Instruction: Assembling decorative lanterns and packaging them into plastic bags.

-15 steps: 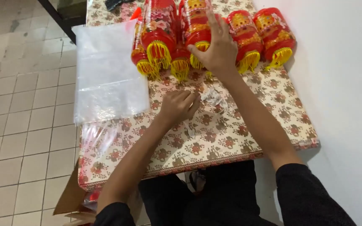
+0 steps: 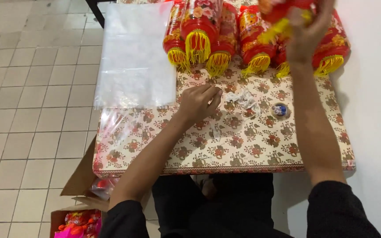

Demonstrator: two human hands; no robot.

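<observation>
Two hands over a floral desk [image 2: 261, 150].
Right hand [image 2: 307, 37] clamps a light, crushable red lantern [image 2: 283, 13] at its fringed end; left hand [image 2: 198, 102] rests loosely curled, empty.

Lanterns [image 2: 198, 33] red, yellow fringe; tablecloth [image 2: 243, 145] cream, red floral; plastic sheets [image 2: 135, 57] clear; floor tiles [image 2: 27, 88] beige.

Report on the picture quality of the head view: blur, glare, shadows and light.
Head view: the right hand and the red lantern it holds are motion-blurred; the left hand on the patterned table is sharp; the clear plastic sheets show whitish glare; light is even, with a soft shadow on the white wall beside the table.
</observation>
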